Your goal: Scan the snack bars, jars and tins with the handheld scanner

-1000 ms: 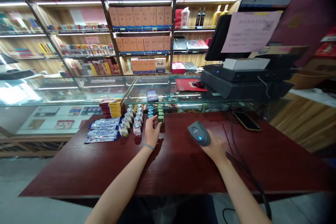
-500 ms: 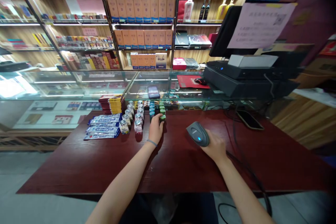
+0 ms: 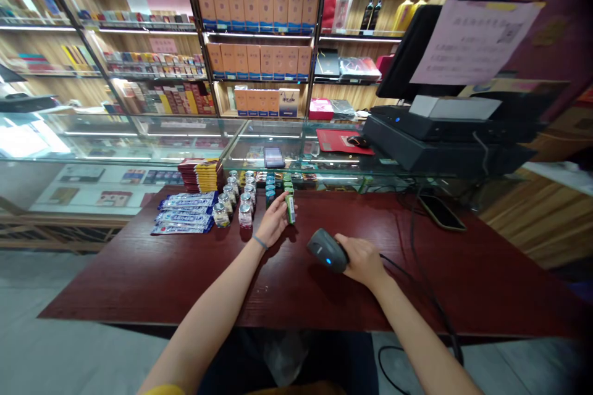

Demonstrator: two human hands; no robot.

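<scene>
My left hand (image 3: 273,222) is closed on a small green tube-shaped container (image 3: 291,210), tilted so a pale printed label faces me. Behind it a row of green-topped containers (image 3: 288,184) runs back beside a row of blue-topped ones (image 3: 270,187). In my right hand (image 3: 364,259) is a dark grey barcode scanner (image 3: 328,251) with a blue light, its head pointing left at the green container, a short gap apart. Left of my left hand stand two rows of small silver-lidded jars (image 3: 245,216).
Blue-and-white packets (image 3: 185,213) and stacked red and yellow packs (image 3: 206,176) lie on the left of the dark red table (image 3: 185,284). A phone (image 3: 441,212) lies at right, near the scanner's cable (image 3: 424,284). Beyond are a glass counter (image 3: 296,163) and a monitor (image 3: 410,55).
My left hand has lifted the nearest green container from its row and turned its label side toward me. My right hand has brought the scanner left, closer to it.
</scene>
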